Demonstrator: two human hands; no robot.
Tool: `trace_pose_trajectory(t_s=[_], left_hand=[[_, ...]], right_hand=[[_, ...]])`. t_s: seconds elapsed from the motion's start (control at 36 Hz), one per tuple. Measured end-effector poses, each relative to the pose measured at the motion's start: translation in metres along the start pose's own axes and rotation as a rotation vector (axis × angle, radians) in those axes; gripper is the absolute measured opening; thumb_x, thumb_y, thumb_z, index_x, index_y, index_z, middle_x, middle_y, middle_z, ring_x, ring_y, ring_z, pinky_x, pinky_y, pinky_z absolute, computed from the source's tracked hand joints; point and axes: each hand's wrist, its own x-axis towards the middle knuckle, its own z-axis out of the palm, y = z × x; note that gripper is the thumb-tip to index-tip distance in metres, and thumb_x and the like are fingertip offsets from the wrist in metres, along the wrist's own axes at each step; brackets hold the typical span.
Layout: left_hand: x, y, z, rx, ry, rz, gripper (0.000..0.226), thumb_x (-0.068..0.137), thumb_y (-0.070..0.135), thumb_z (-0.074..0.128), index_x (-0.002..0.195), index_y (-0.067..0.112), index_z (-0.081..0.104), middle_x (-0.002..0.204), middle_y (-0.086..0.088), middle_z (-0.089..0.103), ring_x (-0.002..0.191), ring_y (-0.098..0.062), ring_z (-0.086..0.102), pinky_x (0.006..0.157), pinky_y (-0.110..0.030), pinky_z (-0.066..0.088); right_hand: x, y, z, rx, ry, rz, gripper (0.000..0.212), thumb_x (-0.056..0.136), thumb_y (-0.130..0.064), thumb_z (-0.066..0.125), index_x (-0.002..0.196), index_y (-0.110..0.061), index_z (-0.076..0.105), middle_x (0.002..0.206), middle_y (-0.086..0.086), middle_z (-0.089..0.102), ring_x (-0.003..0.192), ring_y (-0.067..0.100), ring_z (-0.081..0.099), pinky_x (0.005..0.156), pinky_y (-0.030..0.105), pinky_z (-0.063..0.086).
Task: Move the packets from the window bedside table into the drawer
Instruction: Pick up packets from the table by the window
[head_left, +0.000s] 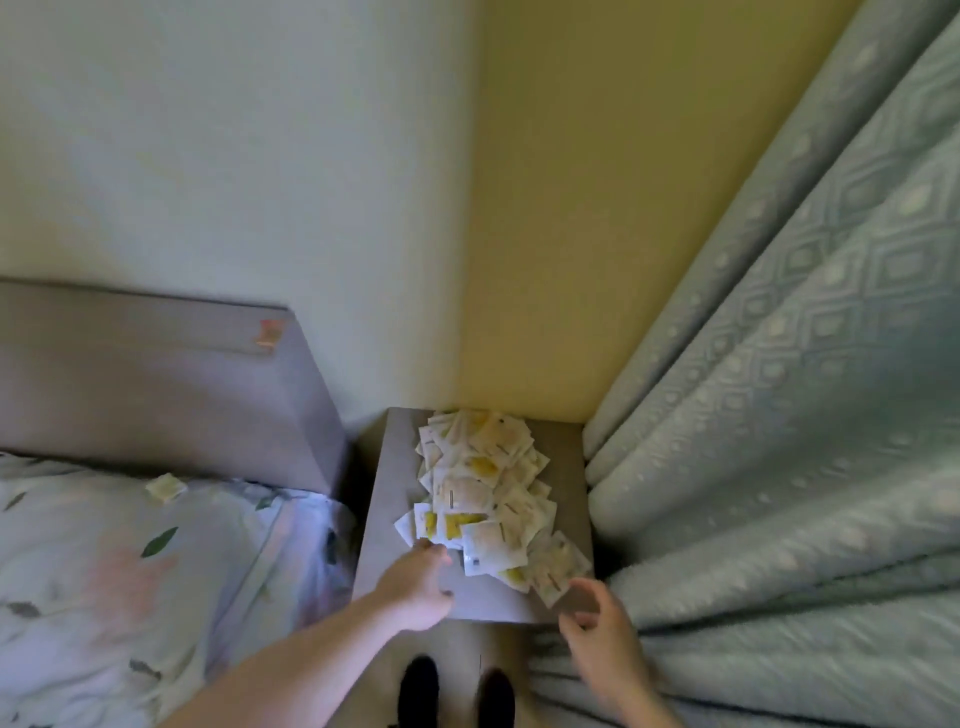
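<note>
While reaching forward over two dark shoe toes (457, 693) on grey carpet, bare left hand (418, 584) stretched to the near left corner of the heap, fingertips touching the edge of the lowest white and yellow paper packets (480, 499); whether pinching one or only pressing on it, cannot tell through the motion blur. Right hand (600, 631) raised just off the front right corner of the table, fingers loosely curled and apart, thumb up, holding nothing, close to the nearest packet but not touching it.

Beyond the hands, square grey fabric-covered bedside table (395, 514), top seen from above, standing in the corner of the room. Packets spread in a loose overlapping pile from the far edge down toward the front right corner, some slightly over the right side; left strip of the top bare. No drawer to be made out from this angle.

To the left, white floral pillow (130, 561) with one small pale packet (165, 487) lying on it, and behind that a grey upholstered headboard (156, 384) bearing a small orange mark near its top corner. To the right, pale blue-green patterned curtain (779, 364) hanging in heavy folds right beside the table. Farthest back, white wall (234, 156) meeting yellow wall (597, 208) in the corner.
</note>
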Motion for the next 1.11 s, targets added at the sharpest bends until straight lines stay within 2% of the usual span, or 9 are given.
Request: trace_pose_trajectory(t_s=[0.08, 0.22, 0.44, 0.56, 0.64, 0.75, 0.89, 1.0, 1.11], left_hand=[[0.051, 0.001, 0.012, 0.078, -0.038, 0.000, 0.050, 0.089, 0.030, 0.059, 0.137, 0.020, 0.048, 0.145, -0.001, 0.040, 0.122, -0.024, 0.054, 0.097, -0.035, 0.048], [0.115, -0.004, 0.040, 0.097, -0.033, -0.006, 0.048, 0.091, 0.025, 0.062, 0.137, 0.021, 0.048, 0.144, 0.005, 0.036, 0.115, -0.020, 0.058, 0.091, -0.034, 0.052], [0.183, -0.011, 0.087, 0.092, 0.128, 0.103, 0.074, 0.089, 0.026, 0.068, 0.149, 0.030, 0.026, 0.155, 0.018, 0.015, 0.110, -0.011, 0.061, 0.072, -0.028, 0.056], [0.202, -0.013, 0.107, 0.147, 0.191, 0.100, 0.073, 0.086, 0.017, 0.068, 0.149, 0.024, 0.032, 0.152, 0.010, 0.028, 0.104, -0.011, 0.062, 0.065, -0.020, 0.051], [0.211, -0.016, 0.117, 0.243, 0.266, 0.089, 0.076, 0.079, 0.020, 0.078, 0.146, 0.019, 0.042, 0.141, 0.002, 0.045, 0.110, -0.018, 0.061, 0.075, -0.023, 0.055], [0.210, -0.015, 0.111, 0.279, 0.283, 0.096, 0.058, 0.077, 0.026, 0.082, 0.128, 0.021, 0.056, 0.121, 0.006, 0.059, 0.106, -0.017, 0.062, 0.075, -0.027, 0.054], [0.195, -0.018, 0.092, 0.227, 0.281, 0.024, 0.030, 0.091, 0.034, 0.069, 0.120, 0.028, 0.064, 0.120, 0.012, 0.061, 0.104, -0.016, 0.062, 0.073, -0.030, 0.056], [0.181, -0.023, 0.079, 0.118, 0.338, -0.040, 0.026, 0.091, 0.045, 0.067, 0.112, 0.029, 0.069, 0.119, 0.017, 0.061, 0.101, -0.013, 0.063, 0.071, -0.026, 0.050], [0.168, -0.033, 0.070, 0.038, 0.382, -0.042, 0.028, 0.087, 0.051, 0.069, 0.105, 0.031, 0.073, 0.109, 0.020, 0.065, 0.093, -0.007, 0.060, 0.064, -0.019, 0.049]], right_hand=[[0.049, 0.007, 0.006, -0.051, 0.007, 0.021, 0.044, 0.086, -0.016, 0.072, 0.127, -0.021, 0.059, 0.116, 0.001, 0.065, 0.094, 0.015, 0.066, 0.080, 0.029, 0.054], [0.121, 0.029, 0.020, -0.126, -0.022, 0.070, 0.050, 0.081, -0.020, 0.075, 0.128, -0.015, 0.059, 0.122, 0.008, 0.061, 0.105, 0.027, 0.064, 0.089, 0.035, 0.053], [0.196, 0.059, 0.043, -0.222, -0.026, 0.079, 0.069, 0.069, -0.033, 0.084, 0.132, -0.023, 0.057, 0.128, 0.004, 0.051, 0.116, 0.025, 0.059, 0.093, 0.031, 0.048], [0.221, 0.084, 0.059, -0.294, -0.002, 0.120, 0.080, 0.064, -0.038, 0.085, 0.136, -0.024, 0.052, 0.133, 0.005, 0.045, 0.118, 0.033, 0.055, 0.098, 0.041, 0.049], [0.232, 0.098, 0.068, -0.382, 0.044, 0.129, 0.083, 0.062, -0.040, 0.088, 0.134, -0.023, 0.050, 0.129, 0.008, 0.046, 0.113, 0.036, 0.057, 0.092, 0.041, 0.051], [0.235, 0.101, 0.069, -0.465, 0.083, 0.151, 0.060, 0.061, -0.043, 0.090, 0.107, -0.021, 0.057, 0.113, 0.006, 0.051, 0.104, 0.032, 0.054, 0.080, 0.036, 0.047], [0.235, 0.097, 0.064, -0.506, 0.023, 0.198, 0.039, 0.070, -0.042, 0.084, 0.094, -0.020, 0.062, 0.109, 0.004, 0.051, 0.105, 0.029, 0.053, 0.080, 0.034, 0.044], [0.228, 0.090, 0.062, -0.303, 0.017, 0.220, 0.022, 0.079, -0.025, 0.079, 0.087, -0.019, 0.060, 0.091, 0.001, 0.068, 0.080, 0.025, 0.062, 0.062, 0.031, 0.043], [0.209, 0.081, 0.058, -0.113, 0.078, 0.195, 0.020, 0.082, -0.015, 0.077, 0.085, -0.017, 0.057, 0.081, -0.002, 0.065, 0.076, 0.025, 0.063, 0.066, 0.036, 0.050]])
